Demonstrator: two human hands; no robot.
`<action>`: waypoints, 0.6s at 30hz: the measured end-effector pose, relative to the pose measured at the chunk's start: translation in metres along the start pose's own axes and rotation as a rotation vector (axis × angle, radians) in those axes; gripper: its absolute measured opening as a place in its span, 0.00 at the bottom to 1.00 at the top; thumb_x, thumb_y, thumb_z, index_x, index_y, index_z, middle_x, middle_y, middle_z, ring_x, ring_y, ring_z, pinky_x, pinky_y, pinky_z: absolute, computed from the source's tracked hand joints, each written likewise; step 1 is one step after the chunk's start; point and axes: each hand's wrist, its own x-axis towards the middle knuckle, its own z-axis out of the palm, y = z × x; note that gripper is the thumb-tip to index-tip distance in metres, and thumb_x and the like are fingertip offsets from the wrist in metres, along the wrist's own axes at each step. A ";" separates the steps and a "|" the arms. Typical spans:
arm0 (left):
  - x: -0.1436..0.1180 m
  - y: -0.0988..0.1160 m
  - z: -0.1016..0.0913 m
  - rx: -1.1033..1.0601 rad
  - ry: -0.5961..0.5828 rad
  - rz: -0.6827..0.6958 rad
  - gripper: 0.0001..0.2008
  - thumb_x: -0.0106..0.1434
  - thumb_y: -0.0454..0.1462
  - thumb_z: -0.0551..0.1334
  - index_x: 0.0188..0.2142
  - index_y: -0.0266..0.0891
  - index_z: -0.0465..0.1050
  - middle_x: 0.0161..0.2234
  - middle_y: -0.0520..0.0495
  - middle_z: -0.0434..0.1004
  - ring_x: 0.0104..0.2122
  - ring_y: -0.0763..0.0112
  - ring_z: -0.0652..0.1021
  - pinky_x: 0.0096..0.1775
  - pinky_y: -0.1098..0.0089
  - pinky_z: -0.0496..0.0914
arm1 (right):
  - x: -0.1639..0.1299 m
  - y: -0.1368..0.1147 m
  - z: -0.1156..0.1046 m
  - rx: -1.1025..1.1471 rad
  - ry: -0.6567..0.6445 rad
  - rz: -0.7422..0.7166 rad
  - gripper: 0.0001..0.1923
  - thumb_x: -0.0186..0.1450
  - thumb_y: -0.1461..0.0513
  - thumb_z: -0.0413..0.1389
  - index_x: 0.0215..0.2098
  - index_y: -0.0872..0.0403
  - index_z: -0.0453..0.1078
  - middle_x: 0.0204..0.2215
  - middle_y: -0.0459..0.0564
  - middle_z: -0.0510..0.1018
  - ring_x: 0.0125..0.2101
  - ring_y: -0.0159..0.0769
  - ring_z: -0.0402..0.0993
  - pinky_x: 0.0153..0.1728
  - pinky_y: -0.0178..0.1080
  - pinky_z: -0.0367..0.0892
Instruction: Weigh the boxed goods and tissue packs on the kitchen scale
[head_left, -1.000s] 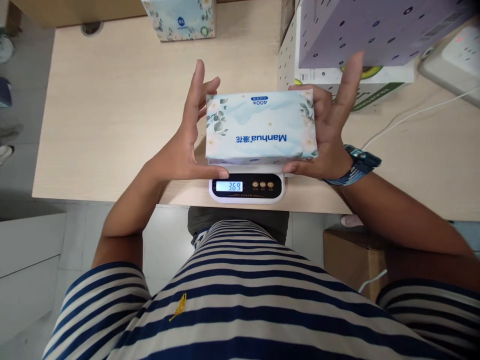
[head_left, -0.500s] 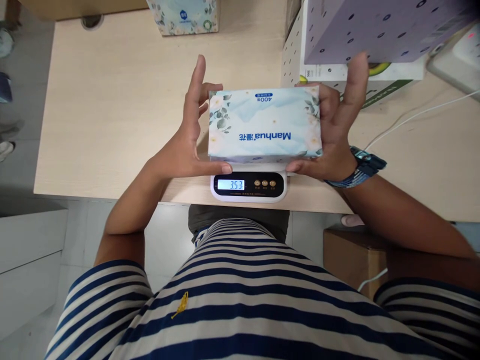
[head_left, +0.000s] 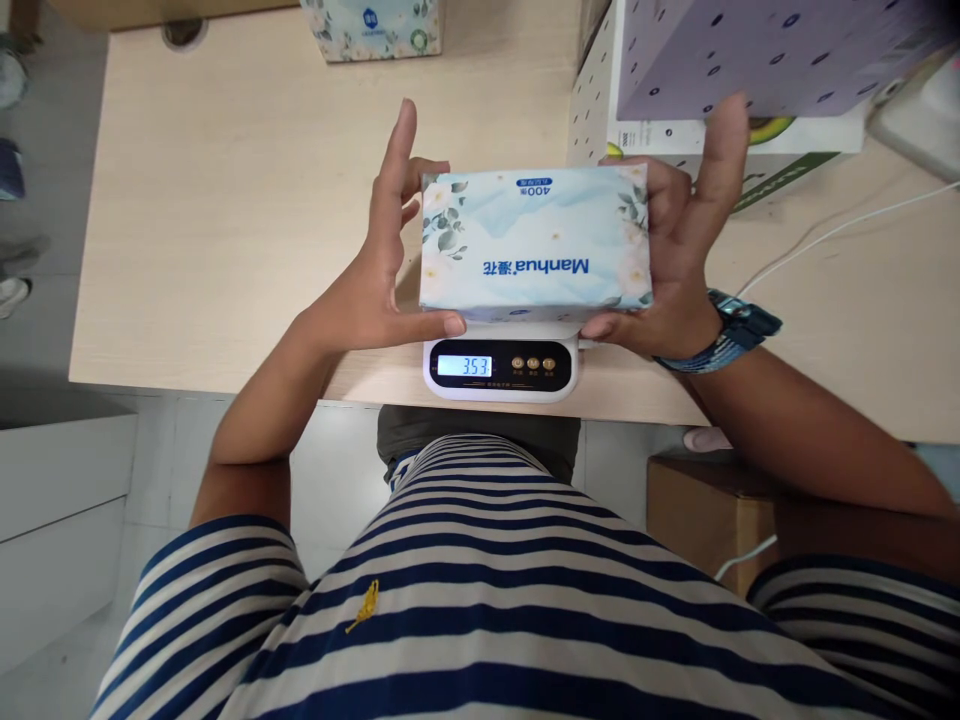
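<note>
Both hands are cradling the tissue pack (head_left: 535,240) from its two ends, the left hand (head_left: 375,275) with thumb under the near edge and fingers splayed, the right hand (head_left: 671,265) wrapped round the right end; the pack is sitting on the small scale (head_left: 501,365) at the near edge of the desk (head_left: 225,200); the reading is showing 353, down from 369 a second ago and level over the last half-second, so the weight seems to be settling; the wrapper is reading "Manhua" and "400", upside down; a lilac dotted box (head_left: 757,50) is standing far right.
</note>
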 end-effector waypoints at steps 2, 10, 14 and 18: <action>0.000 0.001 -0.001 0.002 -0.038 0.050 0.73 0.49 0.74 0.71 0.80 0.61 0.28 0.69 0.39 0.60 0.68 0.37 0.66 0.65 0.36 0.69 | 0.000 -0.001 -0.002 0.003 -0.025 -0.021 0.82 0.31 0.23 0.67 0.76 0.16 0.29 0.67 0.41 0.70 0.64 0.63 0.69 0.70 0.60 0.65; 0.003 0.010 -0.002 0.016 -0.075 0.107 0.72 0.51 0.74 0.69 0.80 0.59 0.27 0.68 0.37 0.59 0.68 0.34 0.66 0.67 0.31 0.66 | -0.007 0.012 -0.007 -0.081 -0.039 0.056 0.88 0.29 0.23 0.68 0.78 0.22 0.27 0.70 0.45 0.67 0.66 0.65 0.69 0.71 0.62 0.65; 0.003 0.008 -0.002 0.015 -0.097 0.155 0.72 0.52 0.75 0.67 0.80 0.57 0.25 0.68 0.36 0.57 0.68 0.34 0.65 0.66 0.29 0.65 | -0.005 0.018 -0.009 -0.043 -0.038 -0.059 0.90 0.22 0.23 0.69 0.77 0.22 0.33 0.70 0.46 0.68 0.65 0.66 0.69 0.68 0.64 0.67; 0.003 0.008 -0.001 0.030 -0.075 0.146 0.72 0.52 0.75 0.67 0.80 0.57 0.26 0.69 0.37 0.57 0.69 0.36 0.65 0.68 0.32 0.65 | -0.007 0.017 -0.008 -0.014 -0.062 0.001 0.88 0.25 0.25 0.71 0.77 0.21 0.31 0.71 0.44 0.65 0.70 0.66 0.65 0.73 0.63 0.61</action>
